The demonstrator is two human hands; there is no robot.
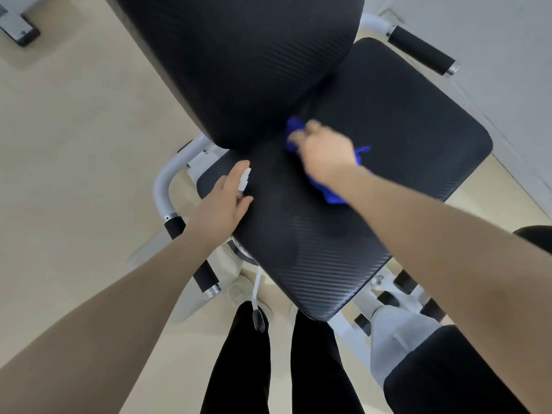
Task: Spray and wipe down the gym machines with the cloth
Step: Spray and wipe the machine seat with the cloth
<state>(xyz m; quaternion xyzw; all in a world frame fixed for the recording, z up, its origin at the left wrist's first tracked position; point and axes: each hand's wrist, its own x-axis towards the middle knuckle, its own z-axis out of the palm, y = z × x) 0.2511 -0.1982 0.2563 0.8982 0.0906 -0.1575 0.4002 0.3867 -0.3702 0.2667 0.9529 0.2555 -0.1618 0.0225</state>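
A gym machine fills the view, with a black textured seat pad and a black backrest pad rising above it. My right hand presses a blue cloth onto the seat near the seam with the backrest; the cloth shows at my fingertips and under my wrist. My left hand hovers over the seat's left edge and grips a white spray bottle, whose nozzle head sticks out between my fingers. The bottle's body is hidden under my hand.
White frame tubes carry black foam handles at the left and the upper right. Black roller pads sit below the seat's front. My legs in dark trousers stand at the bottom. Beige floor surrounds the machine; a wall runs along the right.
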